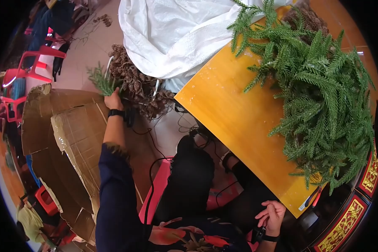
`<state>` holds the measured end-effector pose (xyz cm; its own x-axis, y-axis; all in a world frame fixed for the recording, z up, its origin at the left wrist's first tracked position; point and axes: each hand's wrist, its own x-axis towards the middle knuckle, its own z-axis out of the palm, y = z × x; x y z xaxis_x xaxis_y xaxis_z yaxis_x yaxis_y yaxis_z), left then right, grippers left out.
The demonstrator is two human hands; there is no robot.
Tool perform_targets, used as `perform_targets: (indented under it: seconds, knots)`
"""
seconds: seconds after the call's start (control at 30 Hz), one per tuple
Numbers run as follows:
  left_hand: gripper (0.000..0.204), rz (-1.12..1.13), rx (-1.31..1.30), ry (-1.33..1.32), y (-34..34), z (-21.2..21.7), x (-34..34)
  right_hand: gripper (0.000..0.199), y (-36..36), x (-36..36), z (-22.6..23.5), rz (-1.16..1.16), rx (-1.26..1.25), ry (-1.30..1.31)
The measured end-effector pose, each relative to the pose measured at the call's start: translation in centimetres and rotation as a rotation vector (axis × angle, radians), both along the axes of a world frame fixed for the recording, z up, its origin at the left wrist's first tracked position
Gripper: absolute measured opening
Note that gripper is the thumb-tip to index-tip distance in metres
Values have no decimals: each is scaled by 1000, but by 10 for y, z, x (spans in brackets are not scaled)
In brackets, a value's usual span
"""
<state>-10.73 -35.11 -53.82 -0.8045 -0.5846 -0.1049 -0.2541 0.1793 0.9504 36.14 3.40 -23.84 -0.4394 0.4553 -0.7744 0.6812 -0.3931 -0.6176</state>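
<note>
My left hand (pixel 113 101) is stretched out to the far left, its fingers closed on a green artificial pine sprig (pixel 101 83). The sprig is above the cardboard, beside a heap of brown pine cones and twigs (pixel 132 75). Close to the near corner of the yellow table (pixel 235 109) is my right hand (pixel 271 216), with loosely bent fingers apart and nothing seen in them. A tool with red handles (pixel 317 198) lies at that table edge, partly under the foliage. The big pile of green pine branches (pixel 319 96) covers the table's right side.
A white woven sack (pixel 168 38) bulges behind the table. Flattened, torn cardboard (pixel 75 138) spreads at my left. Dark cables (pixel 150 180) run past my legs and a pink seat (pixel 159 189). Red plastic stools (pixel 42 63) and a person (pixel 31 220) are farther left.
</note>
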Motion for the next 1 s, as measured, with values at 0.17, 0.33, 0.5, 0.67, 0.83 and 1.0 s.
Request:
perform_targets:
  seconds: [0.17,0.33,0.5,0.67,0.83,1.0]
  knots:
    - [39,245,-204,-202,4,-13,-23,24,-3,-1,-1,-41,33,10]
    - [36,149,-232,-287,10,-7,-27,24,0,2,2,-28,36,-7]
    - [30,-97,-281,-214,-29,-22,-37,23,0,3,0,-22,-10,26]
    - [24,46,-319,-194,-20,-1,-25,23,1,5,1,-17,-17,22]
    - [22,48,21,-123,-42,14,-29,23,3,-1,3,25,-22,27]
    - [19,2,426,-363,-51,-14,-28,23,5,6,0,3,-60,81]
